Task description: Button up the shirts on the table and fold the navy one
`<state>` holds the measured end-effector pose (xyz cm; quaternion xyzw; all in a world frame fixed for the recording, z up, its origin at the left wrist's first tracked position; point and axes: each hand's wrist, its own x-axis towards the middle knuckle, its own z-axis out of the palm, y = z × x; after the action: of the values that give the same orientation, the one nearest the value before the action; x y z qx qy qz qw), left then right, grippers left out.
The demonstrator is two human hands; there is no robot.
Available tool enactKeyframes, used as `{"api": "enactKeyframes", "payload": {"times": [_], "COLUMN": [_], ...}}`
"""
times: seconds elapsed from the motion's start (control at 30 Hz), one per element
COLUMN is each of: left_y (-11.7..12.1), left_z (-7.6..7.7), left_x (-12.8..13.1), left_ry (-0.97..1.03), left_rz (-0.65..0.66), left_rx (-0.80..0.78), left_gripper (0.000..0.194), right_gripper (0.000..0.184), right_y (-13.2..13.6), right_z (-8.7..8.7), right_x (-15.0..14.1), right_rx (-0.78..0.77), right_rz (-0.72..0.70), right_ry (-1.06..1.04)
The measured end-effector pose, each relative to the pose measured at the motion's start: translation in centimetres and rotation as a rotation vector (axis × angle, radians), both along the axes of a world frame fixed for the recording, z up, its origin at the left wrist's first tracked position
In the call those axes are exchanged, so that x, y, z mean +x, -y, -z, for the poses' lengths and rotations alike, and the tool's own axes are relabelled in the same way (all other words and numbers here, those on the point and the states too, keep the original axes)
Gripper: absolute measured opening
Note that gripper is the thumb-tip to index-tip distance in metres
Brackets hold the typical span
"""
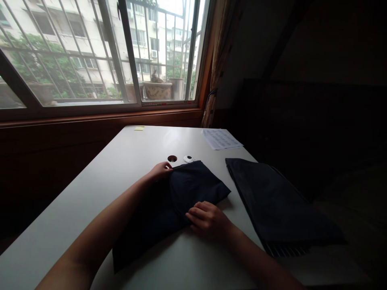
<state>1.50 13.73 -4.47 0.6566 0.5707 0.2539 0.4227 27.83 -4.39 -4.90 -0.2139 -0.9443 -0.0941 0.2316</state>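
Note:
A dark navy piece of cloth (193, 183) lies across the middle of the table, with a raised edge or seam running through it. My left hand (161, 171) pinches its far left edge between thumb and fingers. At the near edge, my right hand (207, 219) has its fingers curled onto the cloth and closed on it. The near left part of the cloth hangs low toward me, partly behind my left forearm. To the right lies a stack of similar dark cloth pieces (275, 201), its layered edges showing at the near end.
The white table (105, 181) has a round cable hole (172, 158) and a round white cover (189, 158) beyond the cloth. Printed sheets (222, 139) lie at the far right, a yellow sticky note (139, 128) at the far left. A barred window (99, 52) stands behind.

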Motion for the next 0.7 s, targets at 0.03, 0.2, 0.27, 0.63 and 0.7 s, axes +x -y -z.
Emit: {"api": "enactKeyframes", "payload": {"times": [0.03, 0.2, 0.27, 0.63, 0.7], "left_y": [0.0, -0.3, -0.2, 1.4, 1.9], "left_z": [0.2, 0.5, 0.4, -5.1, -7.0], "left_x": [-0.1, -0.1, -0.1, -0.9, -1.9], "left_ry": [-0.002, 0.026, 0.05, 0.343, 0.374], "left_rz": [0.0, 0.001, -0.003, -0.003, -0.001], "left_rx": [0.004, -0.004, -0.019, -0.011, 0.009], "left_gripper": [0.03, 0.028, 0.031, 0.049, 0.053], "right_gripper": [0.023, 0.023, 0.024, 0.023, 0.024], "right_y": [0.0, 0.1, 0.1, 0.5, 0.7], "right_z": [-0.1, 0.1, 0.2, -1.8, -3.0], "right_x": [0.1, 0.2, 0.1, -1.0, -1.9], "right_rx": [-0.007, -0.017, -0.009, -0.024, -0.022], "right_rz": [-0.019, -0.049, -0.03, 0.047, 0.034], "right_ry": [0.006, -0.012, -0.026, -0.379, -0.447]}}
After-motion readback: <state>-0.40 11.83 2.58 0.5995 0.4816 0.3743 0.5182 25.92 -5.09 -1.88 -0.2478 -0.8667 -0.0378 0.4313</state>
